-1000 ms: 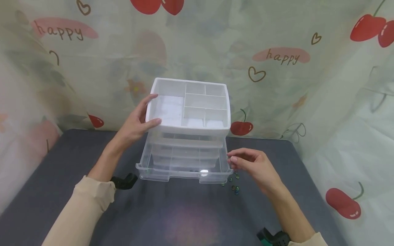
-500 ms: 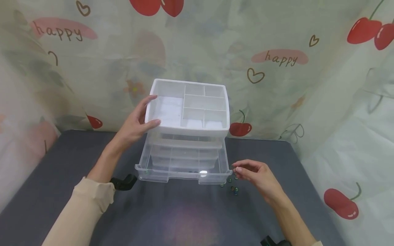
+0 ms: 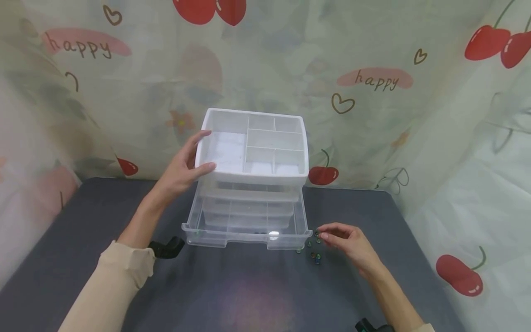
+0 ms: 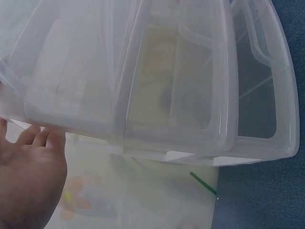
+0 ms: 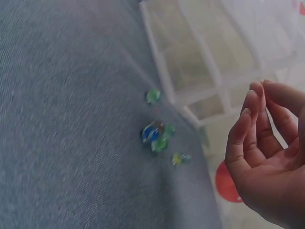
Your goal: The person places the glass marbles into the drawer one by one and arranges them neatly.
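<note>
On the table stands a drawer organizer with a white compartment tray (image 3: pixel 226 150) on top and a clear drawer (image 3: pixel 246 239) pulled out toward me at the bottom. My left hand (image 3: pixel 178 168) grips the tray's left side, its thumb over the front rim. Right of the drawer lie several glass marbles (image 3: pixel 316 259), green and blue in the right wrist view. Just above and beside them hovers my right hand (image 3: pixel 350 243), fingers loosely bent and thumb close to the index fingertip. No marble shows between those fingertips in the right wrist view.
The dark table (image 3: pixel 166 295) carries the organizer near its back edge. Behind and to both sides hangs a pale curtain (image 3: pixel 265 60) printed with cherries. A short green line (image 4: pixel 204 182) shows below the organizer in the left wrist view.
My right hand has moved from the drawer's right side, slightly right and toward me, to the marbles. The left hand keeps its grip on the tray, and the organizer stays in place.
</note>
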The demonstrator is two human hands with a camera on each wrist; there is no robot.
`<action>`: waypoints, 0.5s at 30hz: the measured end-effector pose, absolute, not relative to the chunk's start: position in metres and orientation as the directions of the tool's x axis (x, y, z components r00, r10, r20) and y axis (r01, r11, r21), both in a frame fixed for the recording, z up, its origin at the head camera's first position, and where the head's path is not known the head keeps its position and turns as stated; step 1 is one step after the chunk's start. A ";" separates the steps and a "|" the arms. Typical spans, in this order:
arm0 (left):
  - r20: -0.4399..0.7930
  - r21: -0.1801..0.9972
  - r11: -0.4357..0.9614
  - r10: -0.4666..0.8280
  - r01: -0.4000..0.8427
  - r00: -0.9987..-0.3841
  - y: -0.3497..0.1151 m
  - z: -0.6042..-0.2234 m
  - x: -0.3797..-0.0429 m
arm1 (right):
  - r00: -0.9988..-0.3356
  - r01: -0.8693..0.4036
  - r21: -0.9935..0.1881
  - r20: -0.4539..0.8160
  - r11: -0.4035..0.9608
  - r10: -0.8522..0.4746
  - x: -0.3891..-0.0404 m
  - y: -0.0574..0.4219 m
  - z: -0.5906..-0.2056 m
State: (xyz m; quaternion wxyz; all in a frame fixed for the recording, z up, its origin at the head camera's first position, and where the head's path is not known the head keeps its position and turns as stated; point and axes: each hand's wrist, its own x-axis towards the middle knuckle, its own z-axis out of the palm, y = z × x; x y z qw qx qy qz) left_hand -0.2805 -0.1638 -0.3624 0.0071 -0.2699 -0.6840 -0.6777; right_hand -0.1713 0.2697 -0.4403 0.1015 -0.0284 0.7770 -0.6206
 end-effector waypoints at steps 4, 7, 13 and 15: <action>0.383 0.920 -0.066 0.358 0.386 -0.852 -0.163 -0.363 -0.281 | -0.978 0.070 -0.965 -0.117 0.254 -0.173 -0.175 0.274 -0.450; 0.383 0.921 -0.072 0.358 0.384 -0.852 -0.163 -0.364 -0.280 | -0.980 0.060 -0.961 -0.109 0.269 -0.169 -0.179 0.276 -0.457; 0.392 0.918 -0.087 0.357 0.387 -0.848 -0.163 -0.363 -0.280 | -0.984 0.045 -0.958 -0.092 0.285 -0.154 -0.186 0.281 -0.470; 0.391 0.918 -0.089 0.358 0.386 -0.848 -0.164 -0.363 -0.281 | -0.985 0.050 -0.958 -0.095 0.281 -0.147 -0.188 0.282 -0.474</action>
